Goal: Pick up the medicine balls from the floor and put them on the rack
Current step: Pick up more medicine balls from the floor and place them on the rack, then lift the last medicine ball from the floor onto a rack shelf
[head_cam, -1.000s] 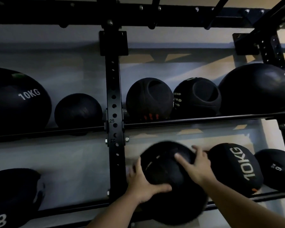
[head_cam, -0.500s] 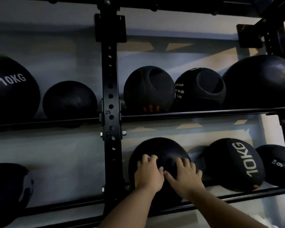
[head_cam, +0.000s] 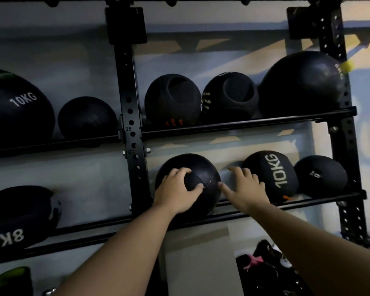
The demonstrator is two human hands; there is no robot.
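A plain black medicine ball [head_cam: 198, 169] rests on the lower rails of the black rack [head_cam: 250, 123], just right of the centre post. My left hand [head_cam: 176, 192] lies on its front with fingers curled over it. Beside the ball, my right hand [head_cam: 245, 188] is spread open in the gap between it and the 10KG ball [head_cam: 275, 174]; only the thumb tip is near the ball's right edge.
The centre post [head_cam: 131, 116] stands left of the ball. A small ball marked 9 [head_cam: 320, 176] sits far right on the same shelf. The upper shelf holds several balls, two with grip holes [head_cam: 172, 99]. An 8KG ball [head_cam: 19, 216] sits lower left. Dark gear [head_cam: 263, 268] lies on the floor.
The ball went from held in front of the shelf to resting on the lower rails. My right hand slid off it to the right; my left stays on it.
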